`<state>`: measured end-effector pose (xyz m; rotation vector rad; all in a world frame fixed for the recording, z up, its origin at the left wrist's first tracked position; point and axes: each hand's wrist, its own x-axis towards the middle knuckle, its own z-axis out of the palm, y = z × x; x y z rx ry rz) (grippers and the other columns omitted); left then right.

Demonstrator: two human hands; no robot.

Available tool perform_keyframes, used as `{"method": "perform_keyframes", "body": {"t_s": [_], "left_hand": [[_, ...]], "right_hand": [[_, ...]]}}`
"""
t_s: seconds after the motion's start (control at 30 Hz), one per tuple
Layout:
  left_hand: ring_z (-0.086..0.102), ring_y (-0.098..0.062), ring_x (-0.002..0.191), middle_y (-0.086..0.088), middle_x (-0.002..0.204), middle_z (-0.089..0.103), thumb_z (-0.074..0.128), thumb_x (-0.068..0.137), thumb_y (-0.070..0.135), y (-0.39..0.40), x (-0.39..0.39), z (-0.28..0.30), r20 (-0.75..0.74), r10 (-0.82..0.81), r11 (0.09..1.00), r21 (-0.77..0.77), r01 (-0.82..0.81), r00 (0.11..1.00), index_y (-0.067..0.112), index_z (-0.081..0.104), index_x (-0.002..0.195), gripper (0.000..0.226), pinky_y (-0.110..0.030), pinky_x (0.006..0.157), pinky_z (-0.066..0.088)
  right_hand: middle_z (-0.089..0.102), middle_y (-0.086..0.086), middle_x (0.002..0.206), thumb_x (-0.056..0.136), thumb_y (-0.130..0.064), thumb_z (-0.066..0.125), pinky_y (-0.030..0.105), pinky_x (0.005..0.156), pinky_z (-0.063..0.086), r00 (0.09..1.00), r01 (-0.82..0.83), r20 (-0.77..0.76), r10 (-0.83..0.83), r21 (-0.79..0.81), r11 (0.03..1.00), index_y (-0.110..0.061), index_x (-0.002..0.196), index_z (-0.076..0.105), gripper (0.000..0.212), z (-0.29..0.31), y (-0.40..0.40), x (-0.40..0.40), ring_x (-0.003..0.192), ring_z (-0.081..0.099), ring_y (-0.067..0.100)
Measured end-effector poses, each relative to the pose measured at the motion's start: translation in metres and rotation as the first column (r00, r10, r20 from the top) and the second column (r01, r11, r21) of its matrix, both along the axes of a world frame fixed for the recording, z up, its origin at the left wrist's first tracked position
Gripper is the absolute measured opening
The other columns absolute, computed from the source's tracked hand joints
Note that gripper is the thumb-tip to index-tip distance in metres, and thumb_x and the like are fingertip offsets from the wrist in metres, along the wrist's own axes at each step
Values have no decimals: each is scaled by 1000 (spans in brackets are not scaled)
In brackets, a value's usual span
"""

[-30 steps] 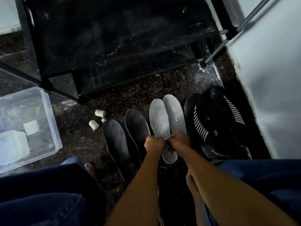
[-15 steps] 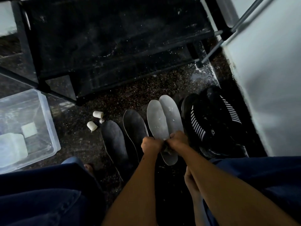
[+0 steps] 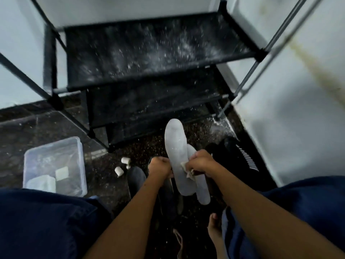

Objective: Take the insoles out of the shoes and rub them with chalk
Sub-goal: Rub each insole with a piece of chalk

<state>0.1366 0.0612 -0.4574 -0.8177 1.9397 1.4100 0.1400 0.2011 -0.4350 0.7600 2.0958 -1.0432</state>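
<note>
Since a second ago the two pale grey foam insoles have been lifted and slid apart lengthwise: the front insole (image 3: 176,156) now reaches up toward the black fabric shoe rack (image 3: 149,53), while the second insole (image 3: 202,191) lies behind it, its lower end sticking out below. Earlier they sat side by side. Left hand (image 3: 160,168) is curled in a fist on the front insole's left edge. Right hand (image 3: 200,163) grips the right edge, fingers bent around a small whitish lump (image 3: 186,170), apparently chalk, pressed against the insole. Two dark insoles (image 3: 137,179) lie on the speckled floor under the forearms. Short white chalk pieces (image 3: 122,166) rest near them, beside a clear plastic tub (image 3: 54,146). Black shoes with white stripes (image 3: 244,161) stand by the wall.
</note>
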Motion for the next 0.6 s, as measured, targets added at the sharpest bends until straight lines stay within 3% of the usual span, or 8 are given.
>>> {"method": "perform_keyframes", "body": {"t_s": [0.1,0.2,0.27,0.37,0.47,0.6], "left_hand": [[67,-27,60,-22,84,68,61,85,2,-3,-2,54,-71,-80,996,35,82,994,0,59,83,4,-38,56,60],[70,-36,75,-26,88,69,60,86,2,-9,2,110,-151,-170,983,47,179,974,-2,58,85,5,-44,67,60],[70,-35,76,-26,87,68,59,88,3,-16,6,145,-224,-201,974,60,219,954,-3,58,89,6,-43,70,59],[69,-26,64,-23,84,68,56,89,3,-27,12,188,-318,-235,959,78,272,919,-4,58,96,10,-33,59,60],[69,-24,57,-22,82,69,51,89,-1,-39,20,216,-362,-221,951,125,282,905,-2,57,93,7,-29,52,57],[70,-23,58,-17,74,71,48,91,-1,-50,23,216,-365,-184,945,189,266,913,0,58,92,10,-28,53,56]], "right_hand": [[68,14,89,62,-7,76,36,69,59,994,-110,-16,111,12,994,1,91,65,32,57,-2,-10,79,68,24],[63,10,76,64,1,74,20,44,50,983,-170,-72,168,-18,985,0,87,61,26,118,-2,-12,62,63,19],[58,7,65,64,4,73,17,42,45,976,-177,-140,169,-46,983,-3,74,60,18,156,-1,-6,52,59,14],[57,1,47,65,6,71,15,40,41,956,-182,-257,145,-127,975,-5,54,61,19,202,1,12,38,55,8],[60,-1,50,68,6,68,16,43,44,943,-192,-314,109,-250,949,-6,61,66,14,226,3,27,50,58,8],[66,1,63,71,4,67,16,47,46,937,-181,-345,52,-354,917,1,82,71,11,222,5,29,56,62,5]]}}
